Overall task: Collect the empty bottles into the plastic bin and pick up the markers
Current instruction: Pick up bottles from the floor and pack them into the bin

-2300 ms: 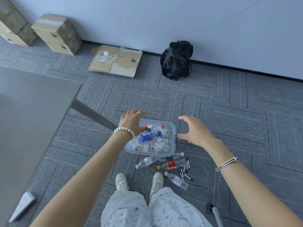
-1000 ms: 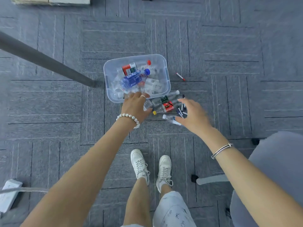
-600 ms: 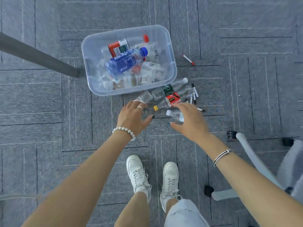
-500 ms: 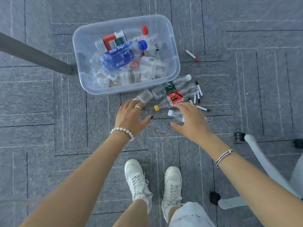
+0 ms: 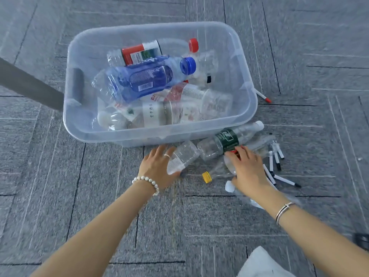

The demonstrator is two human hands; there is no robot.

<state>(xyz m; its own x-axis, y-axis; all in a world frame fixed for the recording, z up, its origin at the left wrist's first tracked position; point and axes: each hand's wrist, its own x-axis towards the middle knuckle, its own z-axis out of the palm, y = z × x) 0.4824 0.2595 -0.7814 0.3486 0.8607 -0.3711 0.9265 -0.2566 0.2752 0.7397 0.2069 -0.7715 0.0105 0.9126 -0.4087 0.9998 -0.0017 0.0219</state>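
Note:
A clear plastic bin sits on the carpet, holding several empty bottles, among them a blue bottle and a red-labelled bottle. In front of it lie loose bottles. My left hand closes around a small clear bottle. My right hand covers a yellow-capped bottle, fingers curled over its body. A green-labelled bottle lies just beyond both hands, and a white-capped bottle lies partly hidden under my right wrist. Several black markers lie to the right, and one red-tipped marker lies beside the bin.
A grey table leg slants in from the left and touches down beside the bin. A dark chair caster is at the right edge. My light trouser knee shows at the bottom. Grey carpet tiles cover the floor.
The view has dropped closer to the floor. Both hands have come down onto the loose bottles, the left onto the small clear one and the right onto the yellow-capped one.

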